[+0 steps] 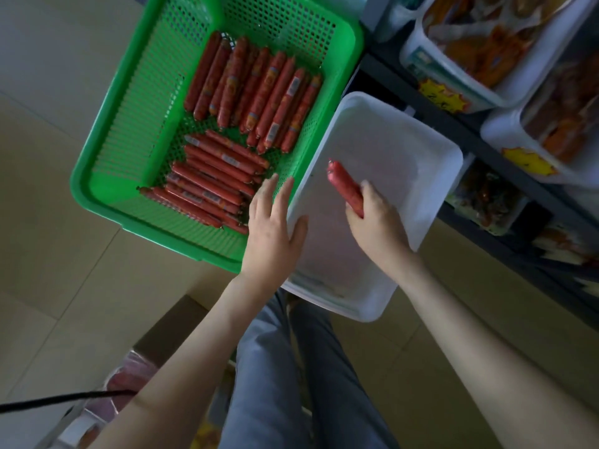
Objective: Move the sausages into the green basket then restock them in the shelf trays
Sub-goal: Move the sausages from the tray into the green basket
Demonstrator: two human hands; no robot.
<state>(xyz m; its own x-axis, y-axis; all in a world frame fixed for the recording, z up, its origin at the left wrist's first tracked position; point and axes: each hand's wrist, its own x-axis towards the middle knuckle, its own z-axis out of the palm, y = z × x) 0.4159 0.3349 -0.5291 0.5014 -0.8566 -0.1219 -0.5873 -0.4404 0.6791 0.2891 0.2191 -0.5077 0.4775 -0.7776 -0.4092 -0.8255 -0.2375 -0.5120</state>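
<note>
Head view | right hand (pixel 377 218) fingers clamped on sausage (pixel 346 186), possibly several, above white tray (pixel 421 150) | left hand (pixel 272 228) fingers spread flat over green basket (pixel 107 189) edge

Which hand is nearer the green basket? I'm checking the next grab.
Left. The left hand overlaps the green basket's near corner; the right hand holds a sausage over the white tray.

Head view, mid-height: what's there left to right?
Green basket → sausages → left hand → white tray → right hand, gripping one sausage over the tray → shelf bins.
</note>
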